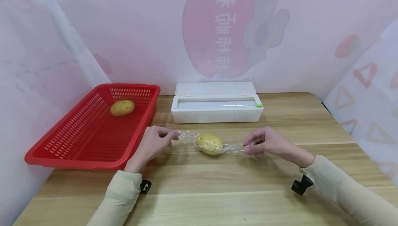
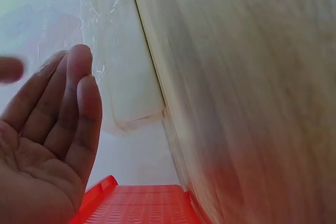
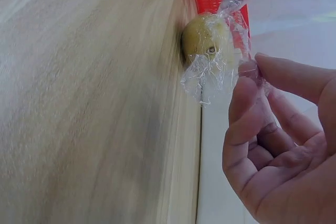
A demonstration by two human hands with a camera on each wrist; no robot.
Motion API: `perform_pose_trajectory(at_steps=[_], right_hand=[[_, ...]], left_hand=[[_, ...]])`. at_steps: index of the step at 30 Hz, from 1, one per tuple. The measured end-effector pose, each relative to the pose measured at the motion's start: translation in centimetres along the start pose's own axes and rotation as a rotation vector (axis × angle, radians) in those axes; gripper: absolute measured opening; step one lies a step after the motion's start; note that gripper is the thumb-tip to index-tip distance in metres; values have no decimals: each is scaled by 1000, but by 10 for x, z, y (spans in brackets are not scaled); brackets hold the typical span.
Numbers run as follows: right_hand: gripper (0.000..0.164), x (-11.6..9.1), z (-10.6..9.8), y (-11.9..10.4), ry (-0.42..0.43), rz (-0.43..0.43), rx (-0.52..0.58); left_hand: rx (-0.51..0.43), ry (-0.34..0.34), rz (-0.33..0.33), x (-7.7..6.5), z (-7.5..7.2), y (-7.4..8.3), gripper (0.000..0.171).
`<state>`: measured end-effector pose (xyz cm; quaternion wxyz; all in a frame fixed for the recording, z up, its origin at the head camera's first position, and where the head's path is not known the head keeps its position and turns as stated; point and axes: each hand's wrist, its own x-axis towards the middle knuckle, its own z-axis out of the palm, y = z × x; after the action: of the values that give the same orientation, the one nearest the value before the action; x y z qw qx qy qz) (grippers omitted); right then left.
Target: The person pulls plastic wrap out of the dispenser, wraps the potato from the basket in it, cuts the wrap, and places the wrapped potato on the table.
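A yellow potato (image 1: pixel 209 143) lies on the table in clear plastic wrap, with the film bunched out at both sides. My right hand (image 1: pixel 268 143) pinches the right end of the plastic wrap (image 1: pixel 234 149) between thumb and fingertips; the right wrist view shows this grip up close. At the wrap's left end is my left hand (image 1: pixel 155 143), its fingertips by the film. In the left wrist view, the left fingers (image 2: pixel 84 108) are fairly straight and the blurred thumb (image 2: pixel 10 70) stands apart from them. Whether the left fingertips touch the film is hard to tell.
A red plastic basket (image 1: pixel 136 143) stands at the left with another potato (image 1: pixel 122 108) in it. Behind the hands, a white plastic-wrap dispenser box (image 1: pixel 217 116) has its lid raised. Printed cloth walls (image 1: pixel 149 39) enclose the wooden table (image 1: pixel 211 198).
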<state>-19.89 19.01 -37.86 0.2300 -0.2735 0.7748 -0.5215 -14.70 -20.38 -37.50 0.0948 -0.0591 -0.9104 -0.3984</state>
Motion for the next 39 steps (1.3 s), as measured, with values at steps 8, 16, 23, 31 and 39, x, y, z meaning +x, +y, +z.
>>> perform_pose_trajectory(at_steps=[8,16,23,31,39], right_hand=[[27,-2,-1,-2,0,-16,-54],[20,2,-2,6,47,-51,-250],[15,11,-3,12,94,-36,-372],[14,17,-12,20,151,-52,-427],[8,24,-13,22,152,11,-511]], left_hand=[[-25,102,-42,3,2,-3,26],[51,66,-26,2,1,-6,15],[133,-27,-7,1,4,-7,8],[148,-96,-43,1,4,-5,11],[153,-93,-71,1,4,-5,10]])
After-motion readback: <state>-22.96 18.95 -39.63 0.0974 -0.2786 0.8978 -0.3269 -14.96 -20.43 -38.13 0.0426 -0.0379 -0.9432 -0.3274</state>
